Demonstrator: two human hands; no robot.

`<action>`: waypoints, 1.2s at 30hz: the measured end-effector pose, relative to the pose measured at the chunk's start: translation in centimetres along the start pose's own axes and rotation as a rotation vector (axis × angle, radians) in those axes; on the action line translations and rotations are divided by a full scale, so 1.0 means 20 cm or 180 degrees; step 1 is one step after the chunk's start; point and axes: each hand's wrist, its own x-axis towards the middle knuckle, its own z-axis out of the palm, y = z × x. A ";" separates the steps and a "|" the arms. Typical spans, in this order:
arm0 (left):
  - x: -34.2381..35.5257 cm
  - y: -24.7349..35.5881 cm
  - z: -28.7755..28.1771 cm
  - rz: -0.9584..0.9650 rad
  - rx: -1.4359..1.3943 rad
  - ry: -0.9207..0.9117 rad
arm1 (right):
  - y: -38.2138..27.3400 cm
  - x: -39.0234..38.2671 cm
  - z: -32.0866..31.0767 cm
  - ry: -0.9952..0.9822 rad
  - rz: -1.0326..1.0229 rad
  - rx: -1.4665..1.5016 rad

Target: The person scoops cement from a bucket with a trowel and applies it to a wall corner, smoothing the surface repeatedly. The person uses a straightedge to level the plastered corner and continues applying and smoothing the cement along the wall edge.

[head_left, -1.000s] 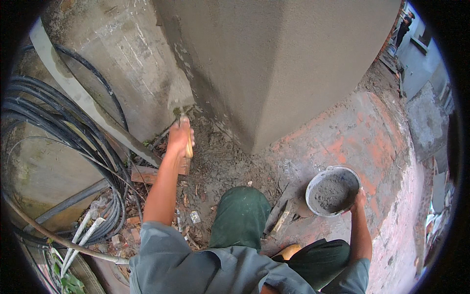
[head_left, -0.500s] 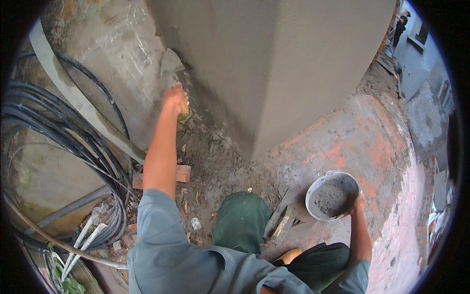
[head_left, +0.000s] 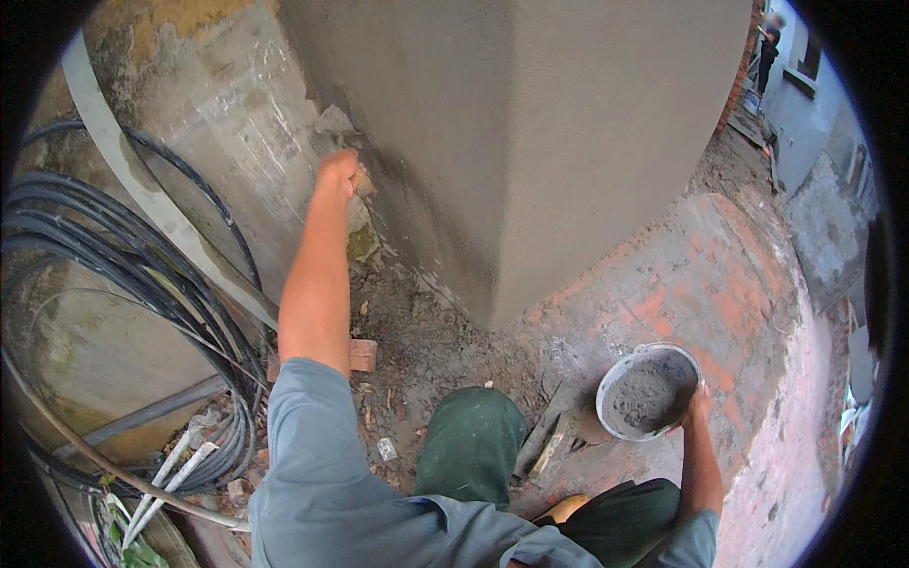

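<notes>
My left hand [head_left: 339,174] is wrapped round the handle of a trowel [head_left: 333,123]. Its mortar-grey blade lies against the wall, where the old stained wall [head_left: 218,114] meets a freshly rendered grey column [head_left: 436,123]. Low on the right, my right hand [head_left: 697,407] grips the rim of a round bucket [head_left: 600,405] from its right side. Grey wet mortar [head_left: 649,393] fills part of the bucket. The fingers under the bucket's rim are mostly hidden.
Coils of black pipe [head_left: 123,251] and a pale strip [head_left: 142,180] lean at the left. Bricks [head_left: 363,355] and rubble lie below the wall. A wooden float-like tool [head_left: 552,445] rests near my knee [head_left: 473,435]. Far right stands another person [head_left: 769,52].
My left hand and the trowel have moved slightly upward along the wall edge. The bucket and my right hand sit a little lower in view, as does most of the scene.
</notes>
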 end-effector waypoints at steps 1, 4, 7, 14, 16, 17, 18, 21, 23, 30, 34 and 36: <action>0.00 0.03 0.00 0.0011 -0.0008 -0.0028 | 0.00 -0.01 0.01 0.0050 -0.0090 -0.0012; 0.00 0.14 0.01 0.0162 -0.0115 0.0047 | -0.01 -0.04 0.02 0.0079 -0.0313 -0.0276; 0.01 0.32 0.02 0.0442 -0.0087 -0.0074 | -0.01 -0.03 0.02 0.0031 -0.0272 -0.0220; -0.11 0.61 0.06 0.0424 0.0300 0.0081 | 0.04 0.04 -0.01 0.0132 -0.0141 -0.0120; -0.12 0.71 0.08 0.0578 0.0113 0.0037 | 0.06 0.05 -0.01 0.0105 -0.0370 -0.0379; -0.12 0.77 0.09 0.0621 0.0021 0.0019 | 0.06 0.05 -0.02 0.0194 -0.0419 -0.0594; -0.11 0.82 0.10 0.0722 0.0049 0.0028 | 0.06 0.06 -0.02 0.0174 -0.0476 -0.0636; -0.08 1.00 0.13 0.1012 0.0090 0.0027 | 0.07 0.07 -0.03 0.0189 -0.0447 -0.0734; -0.09 1.11 0.16 0.1209 0.0014 -0.0041 | 0.08 0.10 -0.05 0.0088 -0.0283 -0.0604; -0.27 1.26 0.10 0.1420 -0.0687 -0.0392 | 0.10 0.11 -0.06 -0.0221 -0.0318 -0.0144; -0.42 0.96 0.11 0.1559 -0.1603 -0.0746 | 0.04 0.07 -0.04 -0.0162 -0.0030 -0.0066; -0.53 0.74 0.08 0.1318 -0.1676 -0.0767 | 0.03 0.06 -0.04 -0.0115 -0.0008 -0.0157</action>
